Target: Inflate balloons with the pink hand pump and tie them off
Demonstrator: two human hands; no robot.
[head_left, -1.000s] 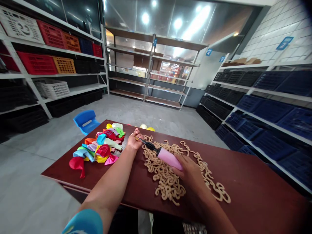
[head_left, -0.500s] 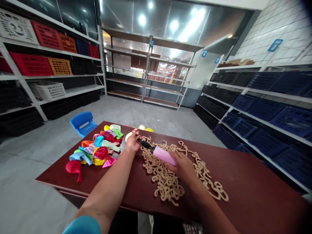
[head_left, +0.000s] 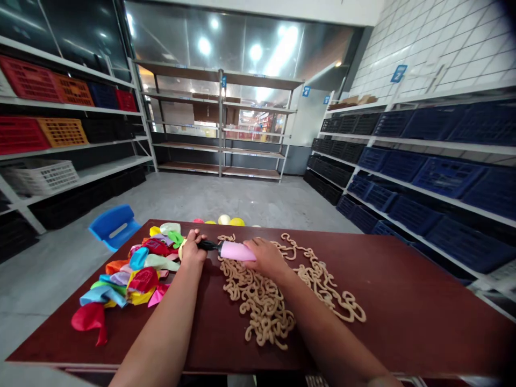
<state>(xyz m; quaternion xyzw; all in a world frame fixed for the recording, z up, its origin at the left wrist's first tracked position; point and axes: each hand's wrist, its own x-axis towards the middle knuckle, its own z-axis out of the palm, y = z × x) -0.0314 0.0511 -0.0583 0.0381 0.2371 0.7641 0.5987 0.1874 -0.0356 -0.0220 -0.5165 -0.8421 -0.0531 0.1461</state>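
A pink hand pump (head_left: 237,251) with a black nozzle lies roughly level above the dark red table (head_left: 387,279). My right hand (head_left: 266,258) is wrapped round its pink end. At the nozzle end, my left hand (head_left: 194,248) is closed round the black tip and the neck of a pale yellow balloon (head_left: 181,249), which is mostly hidden behind the fingers. Left of my left forearm lies a pile of flat, coloured balloons (head_left: 139,269). Beneath and beside the pump spreads a tangle of tan, curly strands (head_left: 266,306).
A blue chair (head_left: 115,226) stands beyond the table's left corner. Inflated balloons (head_left: 224,220) show past the far edge. Shelves with crates line both sides, and a metal rack (head_left: 221,134) stands at the back.
The view has shifted, so the table sits differently in it. My right hand has come closer to my left, and the pink barrel shows shorter and more level.
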